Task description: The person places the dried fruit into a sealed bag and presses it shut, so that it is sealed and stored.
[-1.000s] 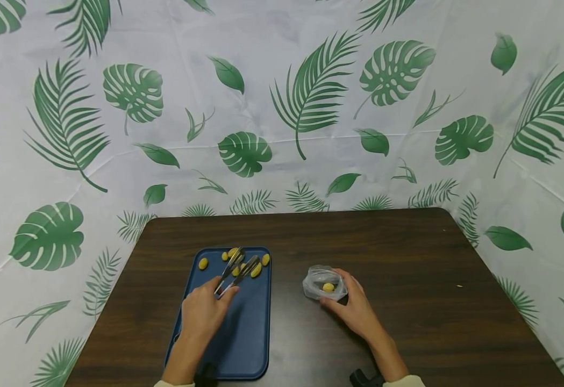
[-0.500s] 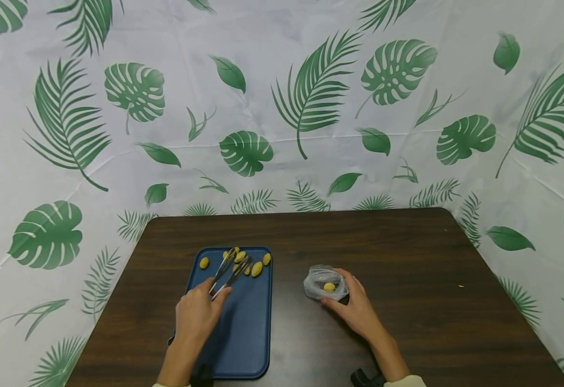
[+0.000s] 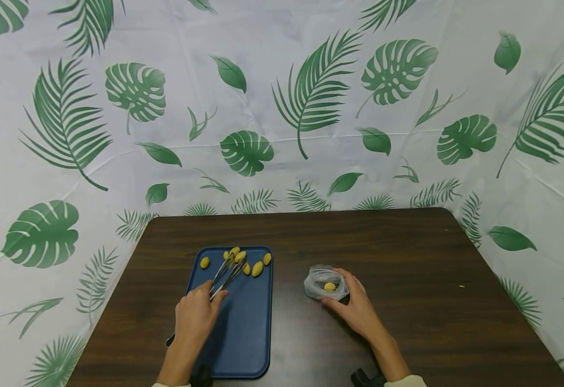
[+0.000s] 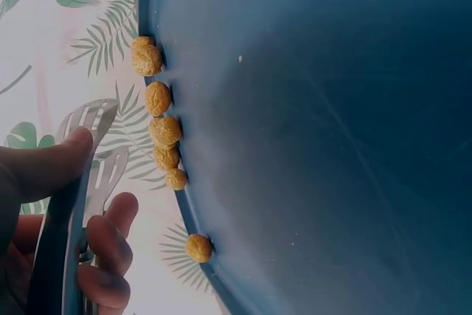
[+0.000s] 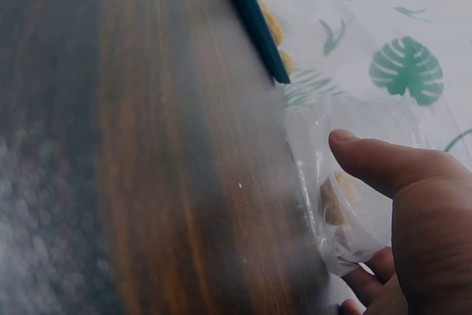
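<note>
My left hand grips metal tongs with slotted ends, over the far part of a blue tray. Several small, round yellow-brown wrinkled pieces lie along the tray's far end. In the left wrist view the slotted ends stand apart, with no piece seen between them; the thumb lies along one arm and the other fingers curl round the tongs. My right hand holds a clear plastic bag by its side, thumb and fingers around it. Its mouth faces up, and one yellow piece shows inside.
The tray lies on the left of a dark wooden table, the bag to its right. A tiny pale scrap lies further right. Behind the table hangs a white cloth with green leaf prints.
My left hand with the tongs has shifted slightly left and back towards me, and the tongs' tips have come a little closer together. The right hand and the bag stay in place.
</note>
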Demonstrator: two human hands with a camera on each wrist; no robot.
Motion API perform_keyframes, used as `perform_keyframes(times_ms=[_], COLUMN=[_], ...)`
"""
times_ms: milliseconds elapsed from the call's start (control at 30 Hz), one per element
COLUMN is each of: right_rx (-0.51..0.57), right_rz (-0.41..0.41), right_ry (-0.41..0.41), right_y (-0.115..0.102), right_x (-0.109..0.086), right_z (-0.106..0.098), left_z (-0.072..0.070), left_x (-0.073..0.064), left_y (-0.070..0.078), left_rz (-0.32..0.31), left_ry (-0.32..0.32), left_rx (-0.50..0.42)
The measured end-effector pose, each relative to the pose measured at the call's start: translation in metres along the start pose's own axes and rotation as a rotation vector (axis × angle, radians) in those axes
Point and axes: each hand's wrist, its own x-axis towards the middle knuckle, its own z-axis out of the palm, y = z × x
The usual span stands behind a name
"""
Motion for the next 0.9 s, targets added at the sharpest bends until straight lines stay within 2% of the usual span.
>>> perform_keyframes(times_ms=[500,900], right_rx=[-0.032,-0.029], right_rz=[-0.022,-0.009], right_ry=[0.003,-0.009], right_y=[0.001,0.001], right_x=[0.001,0.001], right_z=[0.002,0.002], left_z=[0.008,0.012], left_x=[0.002,0.003], left_y=[-0.007,-0.010], left_rz=[-0.033,-0.006], left_ry=[-0.042,-0.019], left_rx=[0.028,0.042])
